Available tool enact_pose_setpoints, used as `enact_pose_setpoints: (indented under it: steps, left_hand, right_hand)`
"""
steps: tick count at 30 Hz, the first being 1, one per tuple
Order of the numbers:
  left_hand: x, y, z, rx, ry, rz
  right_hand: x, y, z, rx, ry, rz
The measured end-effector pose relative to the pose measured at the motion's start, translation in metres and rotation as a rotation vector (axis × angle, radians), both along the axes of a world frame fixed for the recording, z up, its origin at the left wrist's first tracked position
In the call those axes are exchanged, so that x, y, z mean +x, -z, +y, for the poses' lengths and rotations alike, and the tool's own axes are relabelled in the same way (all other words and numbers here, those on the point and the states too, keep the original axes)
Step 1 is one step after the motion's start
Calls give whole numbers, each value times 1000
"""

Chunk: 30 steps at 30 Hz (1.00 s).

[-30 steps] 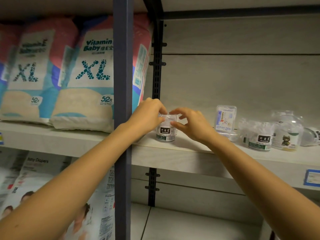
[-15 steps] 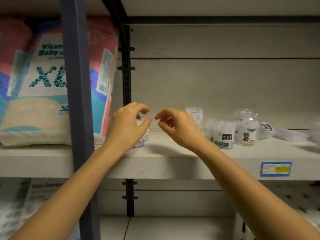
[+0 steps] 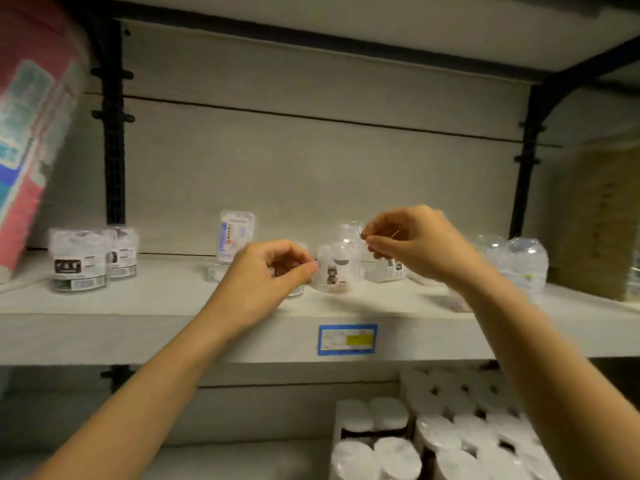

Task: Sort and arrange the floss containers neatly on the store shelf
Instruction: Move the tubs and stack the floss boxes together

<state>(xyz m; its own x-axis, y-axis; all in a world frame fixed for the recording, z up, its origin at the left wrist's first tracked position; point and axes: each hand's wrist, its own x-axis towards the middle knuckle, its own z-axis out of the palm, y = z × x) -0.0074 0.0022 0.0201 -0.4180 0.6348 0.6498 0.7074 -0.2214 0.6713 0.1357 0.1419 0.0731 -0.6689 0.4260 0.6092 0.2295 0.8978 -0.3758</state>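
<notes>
Two round clear floss tubs with dark labels (image 3: 78, 261) (image 3: 121, 252) stand side by side at the shelf's left end. Mid-shelf is a loose cluster: a flat floss pack (image 3: 236, 235) upright at the back, a clear tub with a small cartoon figure (image 3: 334, 271), another clear tub (image 3: 349, 232) behind it, and a tipped one (image 3: 389, 270). My left hand (image 3: 273, 268) hovers just left of the cartoon tub with fingers loosely curled and apart, holding nothing and hiding a tub behind it. My right hand (image 3: 414, 247) is above and right of that tub, fingertips pinched together and empty.
More clear plastic containers (image 3: 519, 263) sit at the right of the shelf (image 3: 173, 337), with brown cartons (image 3: 599, 220) beyond. A diaper pack (image 3: 31, 133) leans at the far left. A blue price tag (image 3: 347, 339) is on the shelf edge. Wrapped paper rolls (image 3: 446, 434) fill the shelf below.
Both hands let go of the dark-label tub, which now stands at the left beside another. My view and hands have swung right to the middle cluster.
</notes>
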Motion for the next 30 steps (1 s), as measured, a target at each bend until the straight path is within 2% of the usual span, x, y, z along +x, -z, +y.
enact_pose_setpoints:
  steps: [2, 5, 7, 10, 16, 25, 30]
  left_hand:
    - [15, -1, 22, 1, -12, -19]
    - [29, -2, 47, -4, -36, -26]
    - [35, -1, 57, -19, -45, -32]
    - [39, 0, 64, -33, -60, -45]
    - [39, 1, 68, -48, -50, -82]
    - [42, 4, 63, -61, -65, -82]
    - [46, 0, 59, -31, -100, -39]
  right_hand:
    - [3, -21, 39, 107, 99, -65]
    - [-12, -44, 92, 207, 169, -351]
    - [-27, -46, 121, 221, 128, -547]
    - [-46, -38, 154, 188, 32, -642]
    - [-68, -25, 184, 269, 91, -988]
    - [-85, -15, 204, 363, 136, -1014]
    - [-60, -43, 186, 360, 99, -839]
